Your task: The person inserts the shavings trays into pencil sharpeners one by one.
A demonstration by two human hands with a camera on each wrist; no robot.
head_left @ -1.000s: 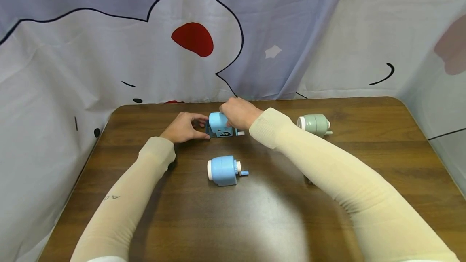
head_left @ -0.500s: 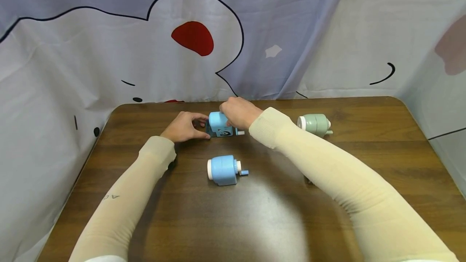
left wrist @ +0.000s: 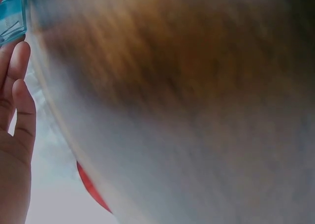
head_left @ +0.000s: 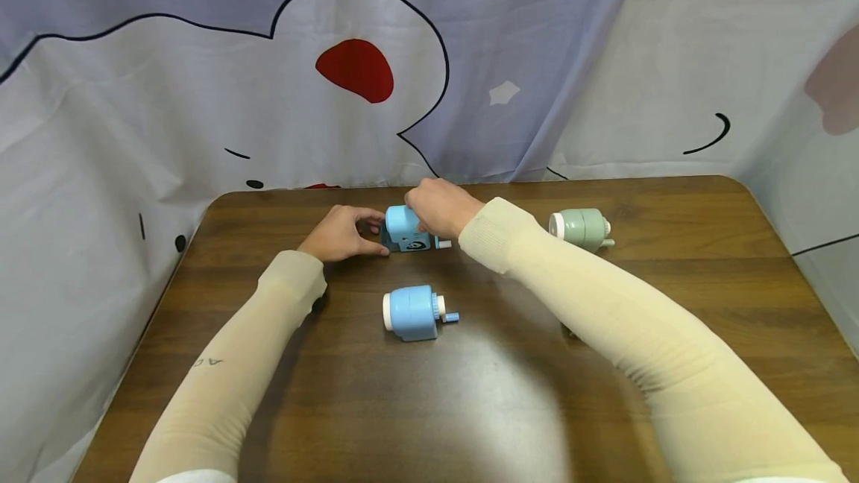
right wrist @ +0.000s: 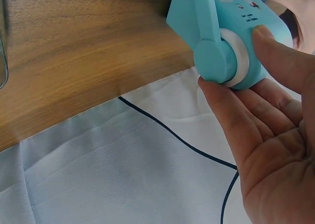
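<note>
A turquoise hand-crank pencil sharpener (head_left: 403, 223) with a panda print stands near the table's far edge, its crank to the right. My right hand (head_left: 443, 207) grips it from above and behind; in the right wrist view the thumb (right wrist: 280, 56) lies on the printed side, fingers opposite. At its left end, a see-through turquoise shavings drawer (left wrist: 11, 17) sticks out, pinched between my left hand's (head_left: 342, 233) thumb and fingers. How far the drawer is out cannot be told. Nearer me, a blue crank sharpener (head_left: 412, 313) rests on the table.
To the right stands a green crank sharpener (head_left: 582, 229). A small dark thing (head_left: 568, 332) is mostly hidden under the right sleeve. A printed curtain (head_left: 510, 58) hangs right behind the wooden table (head_left: 376, 408).
</note>
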